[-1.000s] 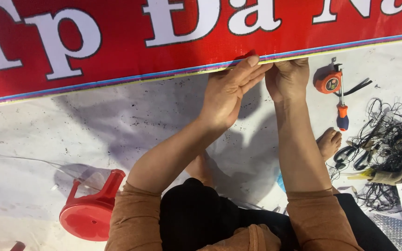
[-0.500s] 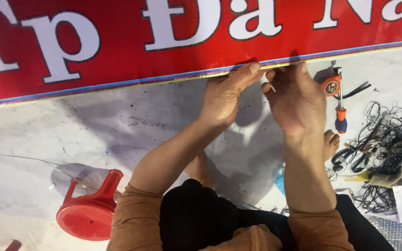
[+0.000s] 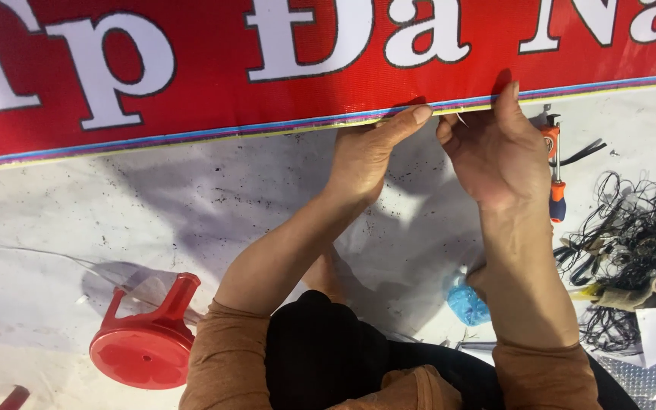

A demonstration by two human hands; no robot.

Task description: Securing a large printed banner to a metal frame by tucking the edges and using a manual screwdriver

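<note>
Left hand [image 3: 366, 156] pinching lower striped hem of red woven banner with white letters [image 3: 214, 76]. Right hand [image 3: 495, 152] closed on same hem just beside, thin pale tie between fingers. Orange-handled screwdriver [image 3: 555, 178] near right; red plastic stool [image 3: 146, 345] lower left.

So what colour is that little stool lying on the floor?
Red. The plastic stool lies tipped over, lower left in the head view.
</note>
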